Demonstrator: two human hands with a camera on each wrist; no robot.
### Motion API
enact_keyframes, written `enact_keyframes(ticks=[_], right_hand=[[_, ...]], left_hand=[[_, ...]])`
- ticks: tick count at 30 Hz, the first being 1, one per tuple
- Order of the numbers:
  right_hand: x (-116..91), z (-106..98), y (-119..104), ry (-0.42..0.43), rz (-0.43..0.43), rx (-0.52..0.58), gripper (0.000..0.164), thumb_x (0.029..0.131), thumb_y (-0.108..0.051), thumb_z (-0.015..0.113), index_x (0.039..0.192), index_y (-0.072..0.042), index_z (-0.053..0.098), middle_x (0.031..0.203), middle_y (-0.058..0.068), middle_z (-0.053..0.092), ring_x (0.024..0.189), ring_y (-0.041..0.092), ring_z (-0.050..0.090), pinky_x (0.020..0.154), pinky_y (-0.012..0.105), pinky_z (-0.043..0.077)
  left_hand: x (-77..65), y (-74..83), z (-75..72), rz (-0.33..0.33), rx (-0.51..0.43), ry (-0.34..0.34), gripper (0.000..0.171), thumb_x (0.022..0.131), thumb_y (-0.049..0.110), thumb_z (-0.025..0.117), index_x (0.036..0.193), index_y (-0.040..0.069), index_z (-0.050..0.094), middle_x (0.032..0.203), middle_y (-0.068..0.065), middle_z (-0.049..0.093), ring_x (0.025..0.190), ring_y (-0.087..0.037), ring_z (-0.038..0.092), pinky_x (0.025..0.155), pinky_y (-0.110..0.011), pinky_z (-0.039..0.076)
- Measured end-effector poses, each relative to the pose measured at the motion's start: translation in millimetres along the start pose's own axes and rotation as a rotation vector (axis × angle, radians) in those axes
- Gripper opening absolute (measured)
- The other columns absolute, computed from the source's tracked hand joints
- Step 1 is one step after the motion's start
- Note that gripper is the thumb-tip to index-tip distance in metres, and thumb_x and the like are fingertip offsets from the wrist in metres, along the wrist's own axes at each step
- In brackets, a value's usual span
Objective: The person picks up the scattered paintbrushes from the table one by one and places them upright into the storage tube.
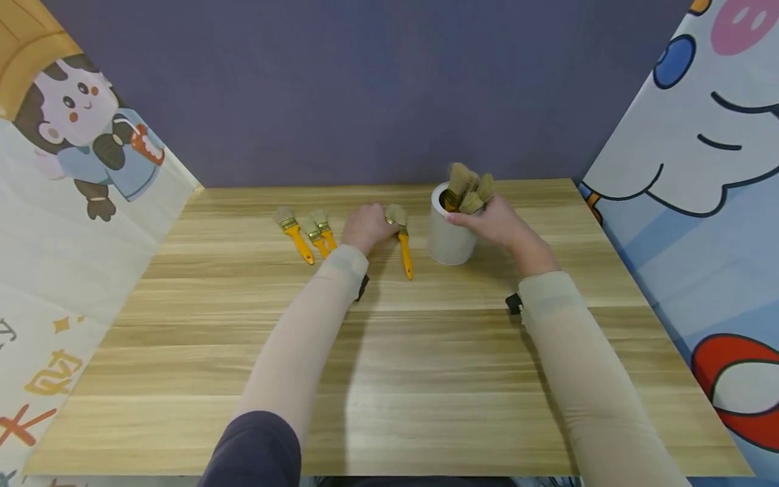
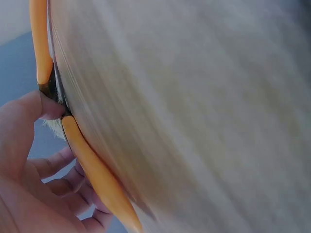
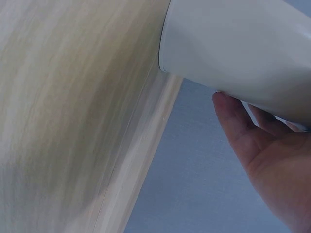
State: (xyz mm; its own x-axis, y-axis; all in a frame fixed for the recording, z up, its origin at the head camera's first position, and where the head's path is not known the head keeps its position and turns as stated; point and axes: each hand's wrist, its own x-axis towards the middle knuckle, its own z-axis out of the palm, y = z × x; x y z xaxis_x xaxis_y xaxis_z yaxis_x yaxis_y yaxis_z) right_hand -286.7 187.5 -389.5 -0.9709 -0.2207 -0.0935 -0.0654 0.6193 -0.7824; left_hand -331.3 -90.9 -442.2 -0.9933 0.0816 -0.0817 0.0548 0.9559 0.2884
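While our right hand (image 1: 500, 220) grips the pale grey-white cylindrical container (image 1: 449, 242), its thumb crosses the near side of the rim and its fingers lie, only slightly bent, along the far wall. The container stands upright near the back of the light wood-grain counter (image 1: 426, 399), to the right of our left hand (image 1: 364, 228). Inside it we see a cluster of pale-bristled paintbrushes (image 1: 464, 182), heads up and leaning toward the right hand.

Our left hand is down by a flat paintbrush with an orange handle and pale bristles (image 1: 406, 256), which lies just left of the container with its handle toward us. In the left wrist view the thumb touches the dark neck of a brush, a second orange handle (image 2: 102, 179) runs past the loosely bent fingers, and some bristles show between thumb and forefinger; we cannot tell whether they pinch anything. Left of that hand, three more orange-handled paintbrushes (image 1: 297, 237) lie on the counter, two side by side and one slightly apart. Behind everything rises a dark purplish-grey panel (image 1: 389, 88).
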Motion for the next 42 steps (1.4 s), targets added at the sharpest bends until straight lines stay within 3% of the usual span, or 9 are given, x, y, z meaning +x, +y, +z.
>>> enact_keyframes(ticks=[5,11,18,21,23,26,30,36,42], right_hand=[[0.2,0.5,-2.3,0.000,-0.005,0.005,0.106,0.088,-0.063,0.080,0.167,-0.013,0.031,0.168,0.022,0.040,0.155,0.041,0.041,0.125,0.062,0.035],[-0.4,0.0,-3.2,-0.002,-0.002,-0.002,0.105,0.088,-0.064,0.079,0.167,-0.014,0.031,0.167,0.021,0.041,0.154,0.041,0.042,0.124,0.062,0.036],[-1.4,-0.5,-5.6,0.004,-0.011,-0.017,0.105,0.088,-0.064,0.079,0.167,-0.014,0.031,0.167,0.022,0.041,0.154,0.042,0.042,0.125,0.063,0.035],[-1.7,-0.7,-6.8,0.006,-0.011,-0.019,0.103,0.089,-0.063,0.079,0.166,-0.013,0.032,0.166,0.022,0.042,0.153,0.042,0.042,0.125,0.063,0.036],[-1.5,-0.9,-7.2,0.006,-0.007,-0.020,0.103,0.089,-0.062,0.079,0.166,-0.012,0.033,0.166,0.023,0.043,0.153,0.042,0.043,0.125,0.063,0.036],[-0.6,-1.2,-7.5,0.006,0.000,-0.027,0.103,0.089,-0.063,0.079,0.165,-0.011,0.033,0.165,0.024,0.043,0.153,0.043,0.043,0.125,0.063,0.036],[0.6,-1.5,-7.1,0.000,0.006,-0.034,0.105,0.089,-0.065,0.078,0.166,-0.011,0.033,0.166,0.024,0.042,0.154,0.043,0.042,0.125,0.063,0.035],[1.5,-2.6,-3.6,-0.007,0.020,-0.018,0.109,0.087,-0.068,0.078,0.167,-0.013,0.029,0.168,0.022,0.039,0.155,0.043,0.040,0.126,0.063,0.034],[1.6,-2.9,-0.3,-0.015,0.008,0.004,0.109,0.088,-0.065,0.078,0.169,-0.016,0.026,0.171,0.021,0.036,0.157,0.042,0.037,0.127,0.063,0.031]], left_hand=[[-1.2,0.9,0.3,-0.029,0.015,0.000,0.039,0.101,0.050,0.069,0.099,0.011,0.069,0.101,-0.010,0.071,0.081,-0.023,0.060,0.064,-0.040,0.052],[-3.3,1.9,-1.5,-0.027,0.019,0.007,0.040,0.102,0.051,0.067,0.105,0.011,0.071,0.103,-0.011,0.072,0.079,-0.022,0.060,0.061,-0.038,0.051],[-1.7,1.7,-5.2,-0.024,-0.003,0.044,0.052,0.103,0.059,0.058,0.074,0.016,0.053,0.070,-0.002,0.051,0.059,-0.016,0.046,0.052,-0.034,0.039],[-0.1,2.8,-9.7,-0.010,-0.076,0.112,0.051,0.101,0.058,0.060,0.075,0.015,0.051,0.068,0.000,0.046,0.058,-0.016,0.044,0.051,-0.034,0.038],[0.1,5.1,-15.2,0.002,-0.100,0.170,0.047,0.099,0.058,0.061,0.084,0.013,0.057,0.075,-0.001,0.054,0.064,-0.017,0.050,0.056,-0.036,0.045],[-4.0,11.4,-29.6,0.042,-0.111,0.275,0.047,0.098,0.056,0.066,0.105,0.010,0.066,0.092,-0.005,0.068,0.079,-0.022,0.063,0.075,-0.044,0.055],[-15.0,21.5,-54.1,0.103,-0.110,0.405,0.051,0.097,0.054,0.069,0.122,0.010,0.068,0.112,-0.007,0.075,0.101,-0.027,0.069,0.098,-0.052,0.050],[-30.0,29.3,-80.2,0.182,-0.120,0.525,0.047,0.099,0.053,0.068,0.125,0.014,0.068,0.117,-0.004,0.075,0.107,-0.026,0.066,0.097,-0.050,0.046],[-37.0,27.5,-90.8,0.185,-0.166,0.557,0.045,0.101,0.056,0.066,0.122,0.016,0.067,0.107,0.000,0.071,0.097,-0.022,0.061,0.094,-0.048,0.043]])
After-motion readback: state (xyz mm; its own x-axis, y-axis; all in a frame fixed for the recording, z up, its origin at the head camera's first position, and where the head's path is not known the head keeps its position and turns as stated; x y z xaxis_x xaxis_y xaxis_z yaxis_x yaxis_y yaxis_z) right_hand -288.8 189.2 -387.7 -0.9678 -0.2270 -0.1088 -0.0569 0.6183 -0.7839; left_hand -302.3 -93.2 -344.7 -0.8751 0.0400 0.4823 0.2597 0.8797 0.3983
